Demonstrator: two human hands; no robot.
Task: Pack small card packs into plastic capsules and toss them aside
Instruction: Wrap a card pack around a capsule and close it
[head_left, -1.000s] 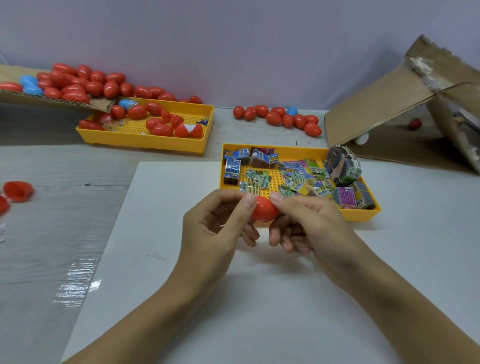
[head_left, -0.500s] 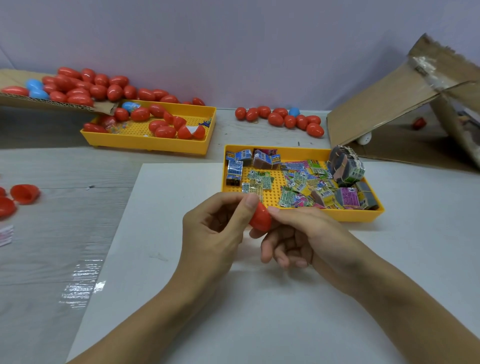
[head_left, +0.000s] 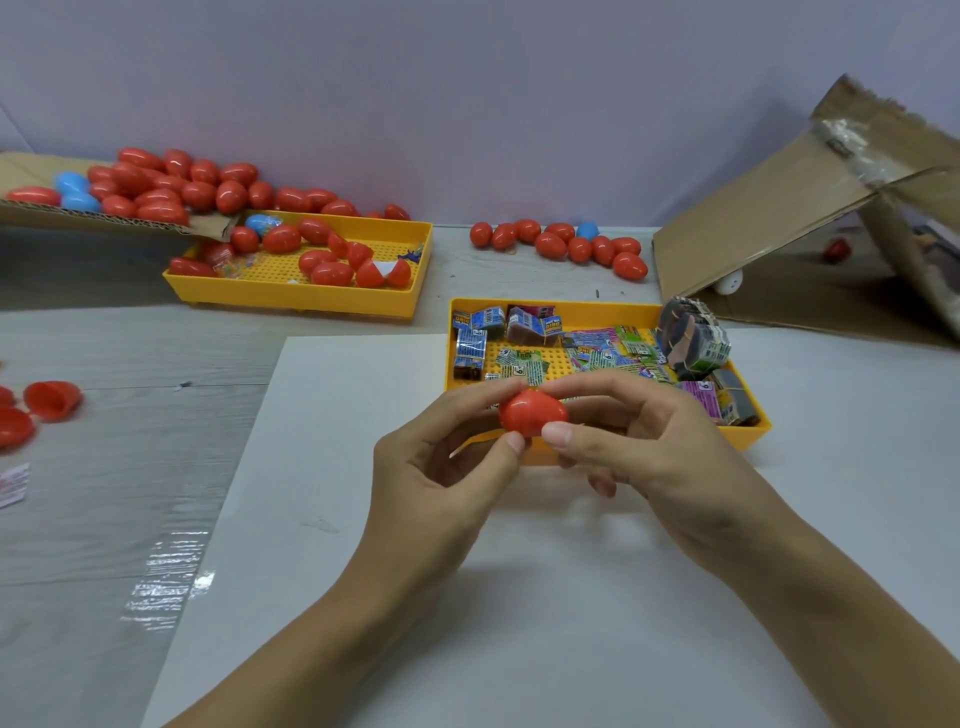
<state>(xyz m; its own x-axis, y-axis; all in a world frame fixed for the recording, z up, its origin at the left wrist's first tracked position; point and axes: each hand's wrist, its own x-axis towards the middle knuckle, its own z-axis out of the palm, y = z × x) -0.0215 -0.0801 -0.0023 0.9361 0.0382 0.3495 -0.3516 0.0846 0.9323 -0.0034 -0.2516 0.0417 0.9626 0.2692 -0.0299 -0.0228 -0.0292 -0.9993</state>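
A red plastic capsule (head_left: 532, 413) sits between my two hands, just in front of the near yellow tray (head_left: 602, 307). My left hand (head_left: 441, 467) pinches its left end with thumb and forefinger. My right hand (head_left: 644, 441) pinches its right end, thumb below and fingers above. The tray holds several small card packs (head_left: 597, 353) and a banded bundle of packs (head_left: 693, 338). Whether a pack is inside the capsule cannot be seen.
A second yellow tray (head_left: 311, 299) with red capsules stands at the back left, under a cardboard flap (head_left: 104, 221) piled with capsules. More capsules (head_left: 561, 244) lie along the wall. An open cardboard box (head_left: 805, 208) leans at right. Loose red capsule halves (head_left: 49, 400) lie far left.
The capsule has turned so that more of it shows between my fingers. My right hand's fingers have risen from under it to pinch its right end.
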